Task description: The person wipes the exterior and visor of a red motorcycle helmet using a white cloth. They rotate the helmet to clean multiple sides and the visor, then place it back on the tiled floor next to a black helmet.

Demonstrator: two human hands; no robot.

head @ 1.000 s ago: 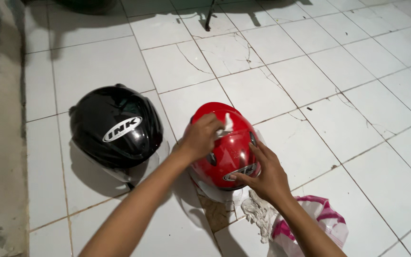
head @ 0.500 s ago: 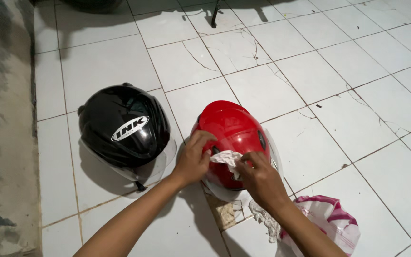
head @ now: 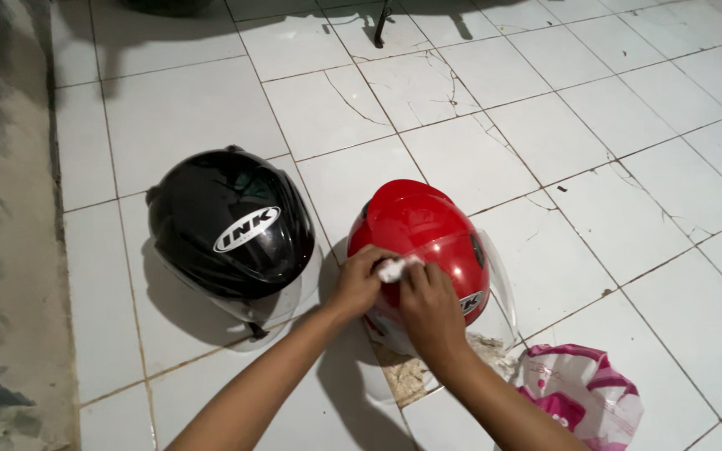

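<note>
Cracked tile floor [head: 545,167], glossy red helmet [head: 424,230]

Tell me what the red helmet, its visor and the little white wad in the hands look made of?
Red helmet: glossy hard plastic, judging by its sharp highlights. Visor: clear plastic; the tiles show through. White wad: probably soft cloth or tissue, crumpled between left hand and right hand.

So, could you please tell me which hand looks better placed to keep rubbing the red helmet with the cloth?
Probably the right hand: it lies on the red helmet with its fingers at the small white cloth. The left hand pinches the cloth's other side.
</note>
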